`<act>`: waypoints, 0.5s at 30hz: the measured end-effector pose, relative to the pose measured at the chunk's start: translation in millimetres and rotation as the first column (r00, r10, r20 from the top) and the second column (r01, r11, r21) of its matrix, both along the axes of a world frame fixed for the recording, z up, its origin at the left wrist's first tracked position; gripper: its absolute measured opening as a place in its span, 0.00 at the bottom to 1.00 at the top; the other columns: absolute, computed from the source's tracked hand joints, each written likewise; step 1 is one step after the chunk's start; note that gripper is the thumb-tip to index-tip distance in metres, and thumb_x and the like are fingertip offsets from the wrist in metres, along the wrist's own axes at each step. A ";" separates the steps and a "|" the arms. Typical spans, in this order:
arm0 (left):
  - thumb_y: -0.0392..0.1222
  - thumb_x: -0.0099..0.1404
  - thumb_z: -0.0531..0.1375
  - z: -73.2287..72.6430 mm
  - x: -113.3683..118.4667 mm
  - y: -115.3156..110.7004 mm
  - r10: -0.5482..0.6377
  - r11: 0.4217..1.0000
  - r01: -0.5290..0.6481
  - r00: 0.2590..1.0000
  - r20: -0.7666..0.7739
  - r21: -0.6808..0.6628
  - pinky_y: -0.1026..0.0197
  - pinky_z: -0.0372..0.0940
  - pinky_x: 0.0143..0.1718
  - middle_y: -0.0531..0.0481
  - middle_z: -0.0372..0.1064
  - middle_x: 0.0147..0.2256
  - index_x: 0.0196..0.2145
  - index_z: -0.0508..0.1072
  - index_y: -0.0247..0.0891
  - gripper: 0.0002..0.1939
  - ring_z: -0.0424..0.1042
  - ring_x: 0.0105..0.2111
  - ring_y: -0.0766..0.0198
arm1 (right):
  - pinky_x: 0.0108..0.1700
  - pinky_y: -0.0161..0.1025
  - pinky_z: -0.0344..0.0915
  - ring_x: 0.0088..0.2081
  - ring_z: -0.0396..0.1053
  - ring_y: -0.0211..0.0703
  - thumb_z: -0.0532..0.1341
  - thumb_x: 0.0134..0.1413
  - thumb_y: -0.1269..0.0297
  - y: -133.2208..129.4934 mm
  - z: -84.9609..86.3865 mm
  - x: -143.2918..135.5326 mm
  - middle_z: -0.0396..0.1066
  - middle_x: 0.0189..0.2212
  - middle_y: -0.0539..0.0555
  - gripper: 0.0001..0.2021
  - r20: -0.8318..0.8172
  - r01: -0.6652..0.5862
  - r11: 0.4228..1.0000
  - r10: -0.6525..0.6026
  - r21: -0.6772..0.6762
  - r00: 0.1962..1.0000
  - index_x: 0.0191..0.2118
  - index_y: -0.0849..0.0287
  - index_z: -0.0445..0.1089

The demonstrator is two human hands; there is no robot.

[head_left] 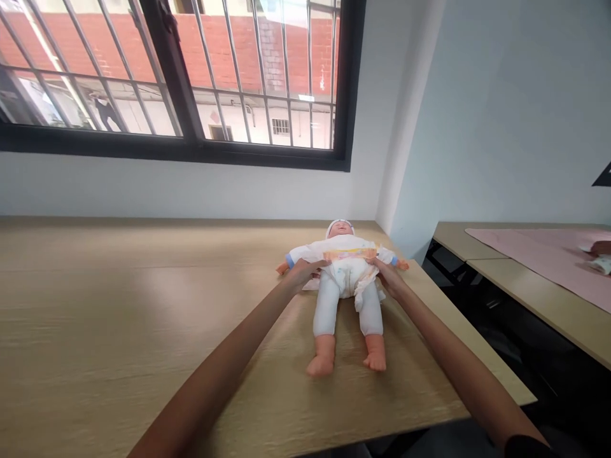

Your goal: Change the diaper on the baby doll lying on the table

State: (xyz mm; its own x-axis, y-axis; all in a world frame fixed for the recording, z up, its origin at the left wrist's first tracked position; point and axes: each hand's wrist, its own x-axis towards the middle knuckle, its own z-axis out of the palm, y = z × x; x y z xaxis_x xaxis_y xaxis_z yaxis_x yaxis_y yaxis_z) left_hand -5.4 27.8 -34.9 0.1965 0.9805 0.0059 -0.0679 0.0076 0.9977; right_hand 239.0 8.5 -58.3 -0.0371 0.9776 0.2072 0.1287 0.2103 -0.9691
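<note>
A baby doll point(347, 299) in white clothes lies on its back on the wooden table point(119, 305), head toward the wall and bare feet toward me. A white diaper point(349, 272) with a yellow-orange waistband wraps its hips. My left hand point(305, 272) grips the diaper's side at the doll's right hip. At the other hip, my right hand point(387, 275) holds the diaper's edge. Both arms stretch forward across the table.
The table's right edge point(458, 318) runs close beside the doll, with a dark gap beyond. A second table point(525, 286) at right carries a pink mat point(548, 254) and a small object. A barred window point(191, 76) sits above the white wall.
</note>
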 end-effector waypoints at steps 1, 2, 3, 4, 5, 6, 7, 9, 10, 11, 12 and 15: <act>0.42 0.45 0.71 -2.8 -0.2 2.2 -0.007 1.000 0.007 0.999 0.041 -0.021 0.66 0.63 0.26 0.49 0.72 0.27 0.30 0.74 0.33 0.15 0.67 0.25 0.67 | 0.43 0.39 0.68 0.44 0.71 0.51 0.57 0.50 0.58 -0.9 0.4 2.5 0.73 0.44 0.61 0.22 -0.088 -0.032 0.999 0.028 -0.037 0.996 0.49 0.64 0.63; 0.42 0.46 0.71 -5.1 -0.2 3.9 -0.015 0.999 0.019 0.997 0.071 -0.042 0.66 0.64 0.27 0.49 0.73 0.28 0.31 0.75 0.33 0.15 0.68 0.26 0.67 | 0.43 0.38 0.68 0.43 0.71 0.50 0.58 0.49 0.59 -1.6 1.3 4.6 0.73 0.44 0.61 0.21 -0.193 -0.052 0.995 0.036 -0.081 0.980 0.48 0.64 0.64; 0.42 0.48 0.70 -6.9 -0.1 5.1 -0.026 0.998 0.031 0.995 0.093 -0.059 0.66 0.65 0.28 0.49 0.73 0.28 0.33 0.75 0.32 0.16 0.68 0.26 0.67 | 0.43 0.38 0.68 0.43 0.71 0.49 0.58 0.48 0.60 -2.2 2.4 6.3 0.73 0.43 0.60 0.20 -0.282 -0.073 0.990 0.036 -0.120 0.959 0.47 0.64 0.65; 0.42 0.49 0.70 -8.6 0.1 6.0 -0.035 0.996 0.043 0.993 0.112 -0.075 0.65 0.65 0.29 0.50 0.73 0.29 0.34 0.74 0.32 0.16 0.69 0.26 0.66 | 0.43 0.37 0.68 0.43 0.71 0.48 0.57 0.49 0.60 -2.5 3.5 7.6 0.73 0.43 0.60 0.19 -0.336 -0.080 0.986 0.027 -0.146 0.941 0.46 0.64 0.66; 0.42 0.49 0.69 -10.1 0.3 6.7 -0.041 0.994 0.054 0.990 0.133 -0.096 0.65 0.66 0.29 0.50 0.73 0.29 0.35 0.74 0.32 0.16 0.69 0.26 0.66 | 0.43 0.38 0.68 0.43 0.71 0.48 0.57 0.50 0.59 -2.5 4.1 8.5 0.73 0.43 0.60 0.18 -0.368 -0.075 0.983 0.009 -0.165 0.930 0.46 0.64 0.66; 0.41 0.50 0.69 -11.6 0.3 7.3 -0.043 0.991 0.061 0.988 0.152 -0.119 0.66 0.66 0.29 0.50 0.73 0.29 0.36 0.74 0.33 0.16 0.70 0.26 0.67 | 0.43 0.38 0.68 0.42 0.71 0.48 0.58 0.50 0.58 -2.1 4.2 9.0 0.73 0.43 0.60 0.19 -0.381 -0.056 0.983 -0.015 -0.175 0.924 0.46 0.64 0.66; 0.41 0.50 0.68 -12.9 0.2 7.7 -0.038 0.988 0.061 0.986 0.162 -0.139 0.66 0.66 0.28 0.50 0.73 0.29 0.36 0.74 0.33 0.15 0.70 0.26 0.67 | 0.43 0.38 0.67 0.42 0.71 0.48 0.60 0.50 0.57 -1.5 3.7 9.2 0.73 0.43 0.60 0.19 -0.380 -0.032 0.984 -0.038 -0.177 0.924 0.46 0.64 0.66; 0.40 0.51 0.67 -14.6 -0.9 7.7 -0.025 0.983 0.054 0.985 0.169 -0.173 0.66 0.67 0.27 0.50 0.73 0.28 0.34 0.73 0.34 0.13 0.70 0.25 0.67 | 0.44 0.38 0.67 0.43 0.71 0.47 0.64 0.48 0.57 -0.2 1.2 8.9 0.73 0.44 0.60 0.22 -0.353 0.024 0.985 -0.083 -0.170 0.932 0.47 0.64 0.66; 0.39 0.51 0.67 -14.9 -1.8 7.3 -0.023 0.980 0.056 0.985 0.174 -0.189 0.66 0.68 0.27 0.50 0.72 0.28 0.33 0.73 0.34 0.11 0.70 0.25 0.67 | 0.44 0.38 0.67 0.43 0.71 0.47 0.65 0.48 0.57 0.1 -0.6 8.3 0.73 0.45 0.60 0.23 -0.340 0.043 0.985 -0.098 -0.166 0.935 0.48 0.63 0.66; 0.39 0.52 0.66 -14.7 -2.9 6.6 -0.025 0.977 0.061 0.984 0.175 -0.203 0.66 0.68 0.28 0.50 0.72 0.27 0.33 0.72 0.34 0.10 0.71 0.25 0.67 | 0.44 0.38 0.66 0.43 0.70 0.46 0.65 0.47 0.57 0.1 -2.4 7.5 0.72 0.46 0.60 0.23 -0.333 0.050 0.986 -0.101 -0.159 0.938 0.48 0.63 0.66; 0.38 0.52 0.66 -14.1 -4.0 5.7 -0.027 0.974 0.066 0.984 0.176 -0.215 0.65 0.69 0.28 0.50 0.71 0.26 0.32 0.72 0.34 0.09 0.71 0.24 0.67 | 0.44 0.37 0.66 0.43 0.70 0.45 0.65 0.47 0.57 -0.3 -4.2 6.4 0.72 0.46 0.59 0.23 -0.330 0.047 0.987 -0.096 -0.153 0.939 0.48 0.63 0.66; 0.38 0.52 0.65 -11.2 -6.7 2.0 -0.039 0.966 0.082 0.984 0.173 -0.246 0.65 0.69 0.29 0.50 0.72 0.26 0.31 0.72 0.35 0.08 0.71 0.25 0.66 | 0.42 0.36 0.67 0.42 0.70 0.44 0.65 0.49 0.57 -2.3 -8.7 2.9 0.72 0.47 0.59 0.23 -0.325 0.038 0.990 -0.081 -0.137 0.942 0.49 0.63 0.65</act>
State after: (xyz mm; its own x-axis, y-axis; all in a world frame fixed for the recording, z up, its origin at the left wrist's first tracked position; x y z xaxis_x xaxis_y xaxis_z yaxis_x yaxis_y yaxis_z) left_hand -12.1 29.8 -46.1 0.2728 0.9407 -0.2015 -0.2233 0.2656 0.9379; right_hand 242.0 6.3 -66.9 0.0713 0.9949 0.0720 -0.1938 0.0846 -0.9774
